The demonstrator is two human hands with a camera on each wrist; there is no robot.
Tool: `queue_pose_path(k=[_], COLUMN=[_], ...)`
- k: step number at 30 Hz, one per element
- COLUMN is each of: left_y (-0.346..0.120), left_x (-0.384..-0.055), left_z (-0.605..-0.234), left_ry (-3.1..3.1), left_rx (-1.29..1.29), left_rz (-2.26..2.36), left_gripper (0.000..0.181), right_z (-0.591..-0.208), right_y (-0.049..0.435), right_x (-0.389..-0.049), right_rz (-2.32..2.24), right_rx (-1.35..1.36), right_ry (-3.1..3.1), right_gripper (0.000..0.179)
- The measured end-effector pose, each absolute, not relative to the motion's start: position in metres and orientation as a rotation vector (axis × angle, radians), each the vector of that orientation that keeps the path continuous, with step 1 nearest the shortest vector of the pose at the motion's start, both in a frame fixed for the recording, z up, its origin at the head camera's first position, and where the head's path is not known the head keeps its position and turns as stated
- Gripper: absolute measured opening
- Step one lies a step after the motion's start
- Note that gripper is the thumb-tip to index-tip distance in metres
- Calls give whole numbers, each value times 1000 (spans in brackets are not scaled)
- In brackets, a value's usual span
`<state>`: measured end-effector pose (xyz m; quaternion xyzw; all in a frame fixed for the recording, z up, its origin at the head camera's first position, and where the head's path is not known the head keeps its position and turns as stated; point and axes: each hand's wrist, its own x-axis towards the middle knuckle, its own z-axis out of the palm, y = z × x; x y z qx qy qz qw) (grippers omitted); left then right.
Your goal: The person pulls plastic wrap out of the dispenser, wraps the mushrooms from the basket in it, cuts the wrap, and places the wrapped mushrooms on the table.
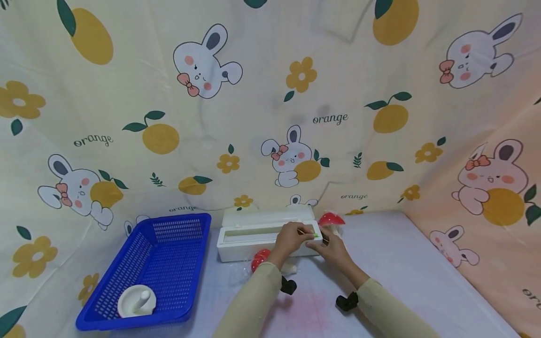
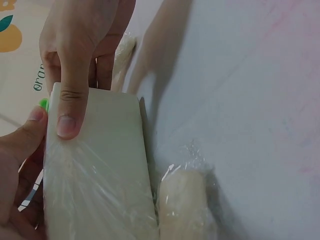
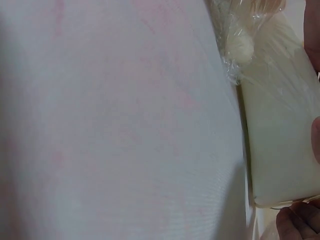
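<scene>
A long white box with a raised lid and an opening along its top stands near the backdrop. Clear plastic film hangs over its front face. My left hand is at the right part of the opening, its thumb and fingers pinching at a small green piece on the top edge. My right hand grips the box's right end, thumb flat on the front face. A red toy mushroom, wrapped in clear film, lies before the box, partly behind my left arm.
Another red-capped mushroom is behind the box's right end. On the left, a blue plastic basket contains a white round piece with a short stalk. A patterned cloth hangs behind the white tabletop, which has faint pink stains.
</scene>
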<state>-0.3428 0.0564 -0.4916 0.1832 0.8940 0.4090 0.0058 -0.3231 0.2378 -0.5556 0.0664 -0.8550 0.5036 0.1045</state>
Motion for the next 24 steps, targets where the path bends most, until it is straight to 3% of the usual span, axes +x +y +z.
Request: queue_pose_path(k=[8, 24], left_y=[43, 30], left_x=[-345, -344], left_z=[-489, -481], left_ry=[2863, 2943], left_rx=[677, 707], left_rz=[1200, 1014], left_gripper=[7, 10], right_z=[-555, -553], right_y=[236, 236], right_x=[-324, -321], right_rz=[1474, 1502], right_rx=[140, 184], right_ry=[-2571, -2524], right_gripper=[87, 81])
